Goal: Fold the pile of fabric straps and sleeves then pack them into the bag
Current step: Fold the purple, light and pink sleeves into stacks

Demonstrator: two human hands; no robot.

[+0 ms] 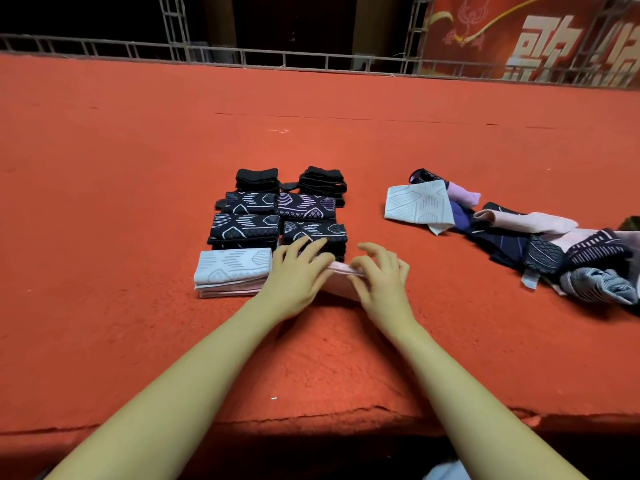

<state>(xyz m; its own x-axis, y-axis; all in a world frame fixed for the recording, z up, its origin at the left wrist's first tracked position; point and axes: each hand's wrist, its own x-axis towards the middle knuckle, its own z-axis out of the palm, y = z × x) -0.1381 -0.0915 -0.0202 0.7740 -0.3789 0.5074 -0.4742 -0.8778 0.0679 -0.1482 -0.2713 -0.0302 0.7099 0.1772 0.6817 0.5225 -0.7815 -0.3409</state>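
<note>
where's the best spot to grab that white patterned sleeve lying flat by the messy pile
Probably the white sleeve's near-left corner, coming from the left over bare red carpet. That side lies flat and free. Its right edge is tucked against the unfolded pile, so pulling there would likely drag other pieces along.

Orange-red carpet covers my worktop. Metal truss railing along far edge, twelve o'clock. Red banner with white characters at one o'clock.

Open carpet between stacks, pile
</note>
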